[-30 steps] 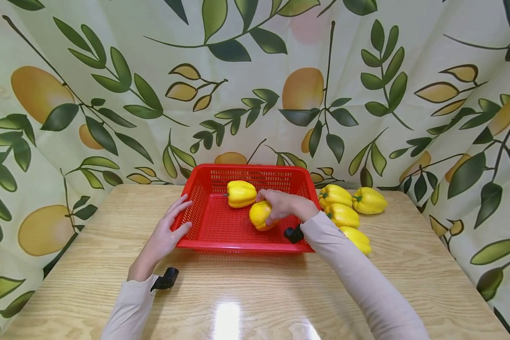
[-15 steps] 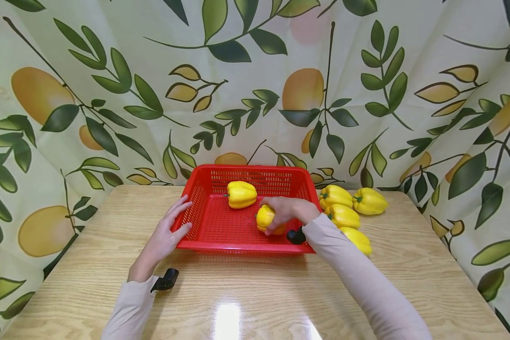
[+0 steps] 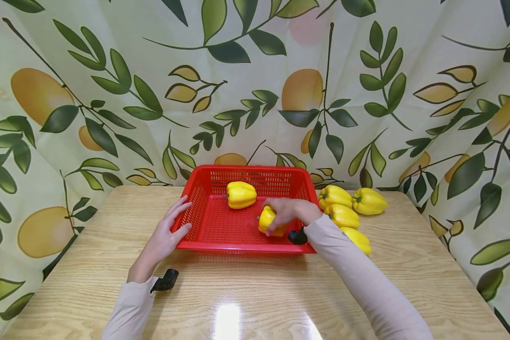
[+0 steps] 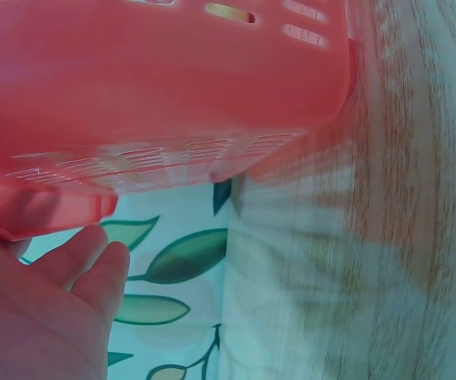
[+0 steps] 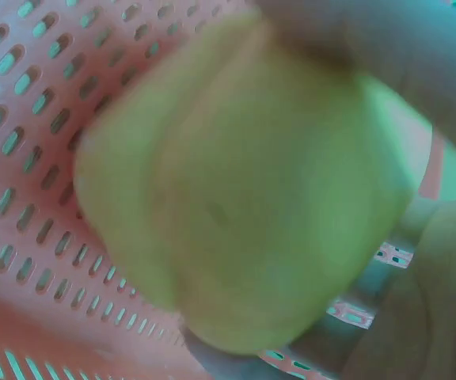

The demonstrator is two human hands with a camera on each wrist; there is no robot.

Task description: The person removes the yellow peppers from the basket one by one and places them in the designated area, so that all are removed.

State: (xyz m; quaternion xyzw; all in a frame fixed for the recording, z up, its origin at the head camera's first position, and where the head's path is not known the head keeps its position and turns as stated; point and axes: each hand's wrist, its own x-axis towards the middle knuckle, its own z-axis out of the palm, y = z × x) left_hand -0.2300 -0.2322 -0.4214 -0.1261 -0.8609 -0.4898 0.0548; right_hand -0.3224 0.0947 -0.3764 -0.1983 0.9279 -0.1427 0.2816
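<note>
Last sec's changes, L to R: L hand (image 3: 165, 236) hadn't shifted, nor had the glossy, blocky yellow bell pepper w/ green stem (image 3: 242, 195), beyond & left of the R hand (image 3: 286, 211). The second blocky yellow bell pepper (image 3: 265, 219), in the R hand, had moved a bit right & nearer the person, stem pointing left. That put it in the near-right part of the red perforated plastic basket (image 3: 244, 247), apart from the first; prob. being settled in its spot, tho couldn't tell if it touched the basket's floor. Count: 2 inside, 4 glossy yellow bell peppers (image 3: 344, 216) outside, right of the R hand past the basket wall, unmoved.

Hands: L fingers were relaxed, thumb well apart, at the basket's left rim, gripping nothing; firmness of contact unclear. R fingers & thumb were curled round the second pepper from above, parted only as far as its body.
</note>
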